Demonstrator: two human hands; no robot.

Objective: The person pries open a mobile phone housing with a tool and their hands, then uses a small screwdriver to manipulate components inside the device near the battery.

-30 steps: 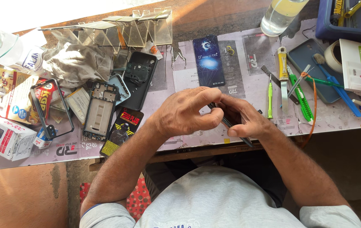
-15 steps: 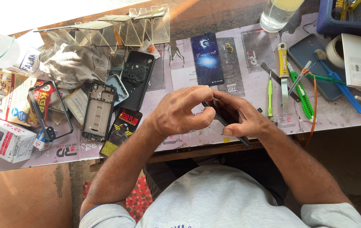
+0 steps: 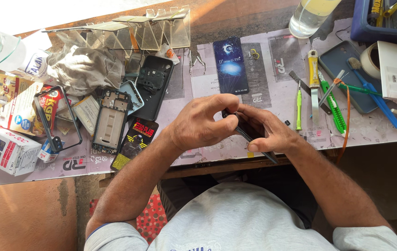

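— Phone (image 3: 249, 135), dark and slim, sits tilted between both hands at the near edge of the desk (image 3: 194, 88), low of centre. Who grips it?

— Both do. The right hand (image 3: 273, 132) cradles it from beneath, thumb laid along its lower edge. The left hand (image 3: 203, 122) curls over its upper end, fingers (image 3: 228, 122) bent and pressed together, pinching that end.

— And close around?

— At twelve o'clock from the hands lies a dark blue flat packet (image 3: 230, 65). At two o'clock lie a green screwdriver (image 3: 299, 104), a yellow-handled blade (image 3: 313, 76) and a green cutter (image 3: 333, 107), side by side on the paper.

— To the left?

— At nine to ten o'clock a bare phone frame (image 3: 110, 122) lies beside a black back cover (image 3: 154, 90), with a black-and-yellow packet (image 3: 135, 142) just below them. Farther out at ten o'clock is a grey rag (image 3: 87, 67); at nine, a red-and-white box (image 3: 5, 148).

— Far right corner?

— A clear bottle (image 3: 310, 16) at one o'clock, beside a blue tray (image 3: 389, 21).
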